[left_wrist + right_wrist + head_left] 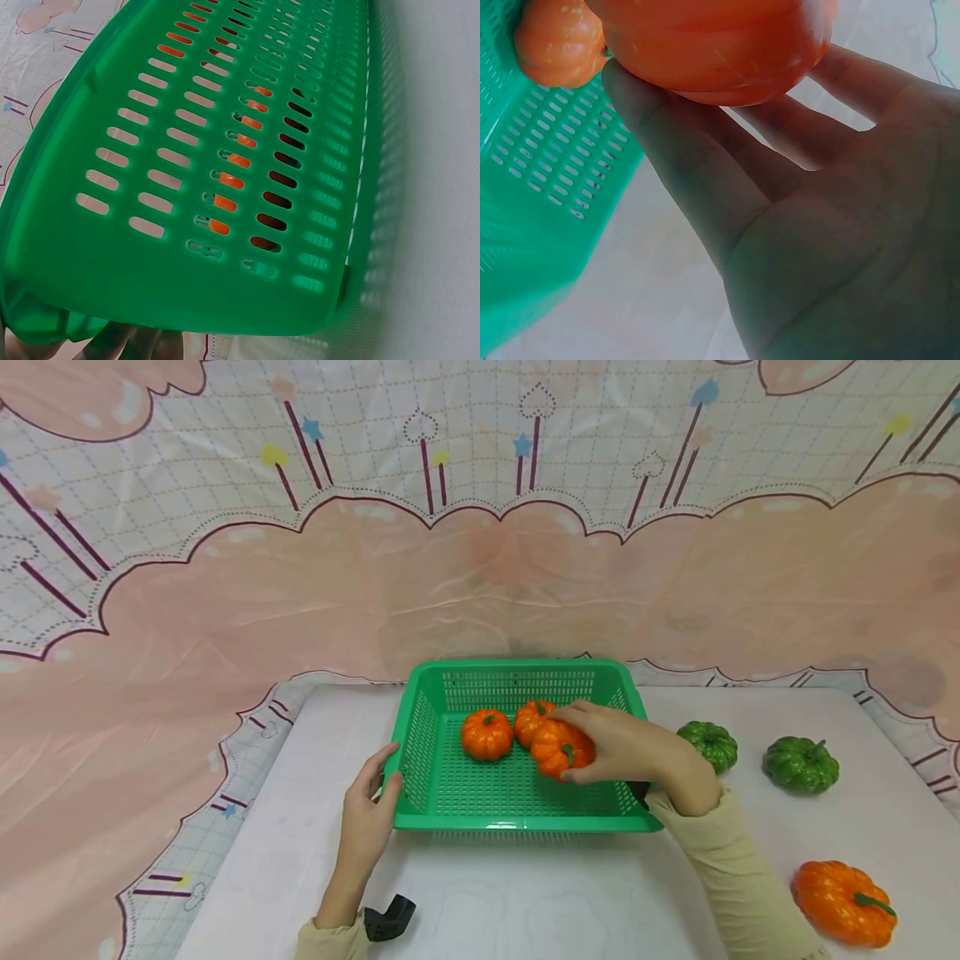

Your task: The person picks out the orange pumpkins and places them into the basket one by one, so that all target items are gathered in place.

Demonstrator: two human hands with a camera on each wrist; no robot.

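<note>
A green plastic basket (525, 823) with slotted walls stands on the white table. My right hand (622, 745) holds an orange toy pumpkin (553, 752) with a green stem over the basket's right half, thumb and fingers spread round its sides. In the right wrist view the pumpkin (720, 45) sits at the fingertips. Two more orange pumpkins lie inside, one at the left (487, 737) and one farther back (529, 720), partly covered by the held one. My left hand (369, 806) grips the basket's left rim; in the left wrist view its fingers (142, 345) show at the rim.
Right of the basket, two green pumpkins sit on the table, one near my forearm (708, 745) and one farther right (801, 766). Another orange pumpkin (843, 903) lies at the front right. A patterned cloth (480, 585) hangs behind the table (525, 902).
</note>
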